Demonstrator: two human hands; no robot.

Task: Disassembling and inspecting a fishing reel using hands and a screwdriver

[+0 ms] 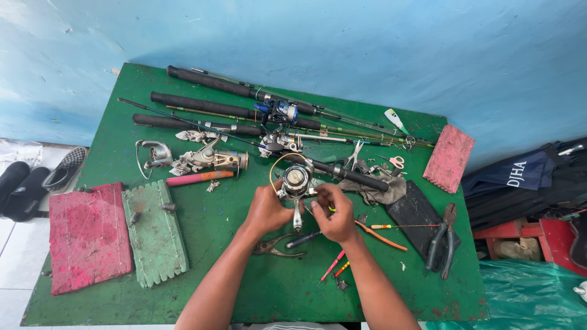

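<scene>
**Ana:** Spinning reel (296, 182), silver, sits between both hands just above the middle of the green table (244, 269). The left hand (266, 211) is curled shut around its left side and foot, thumb up against the body. The right hand (333, 211) is pinched closed at the reel's right side, fingertips on something small there.

**Ben:** How would you say to handle it well?

**Ana:** My judgement: let the left hand do all the steadying and keep the right-hand pinch light, working low over the table so any small part that slips lands on it. The thin yellowish loop, likely line or the bail wire, arcs over the reel; best kept clear of the fingers.

**Ben:** What lies around?

**Ana:** Just below the hands, pliers (272, 247) and a dark-handled tool. To the right, orange-handled pliers (379, 235) and a black pouch (416, 220). Behind, several rods (208, 104) with reels, small scissors (396, 161); to the left, a green foam block (156, 235) and a red one (88, 235).

**Ben:** Anything unclear?

**Ana:** What the right fingertips hold is hidden by the fingers. The reel's handle side is covered by the left palm, and both forearms are cut off at the bottom edge.
</scene>
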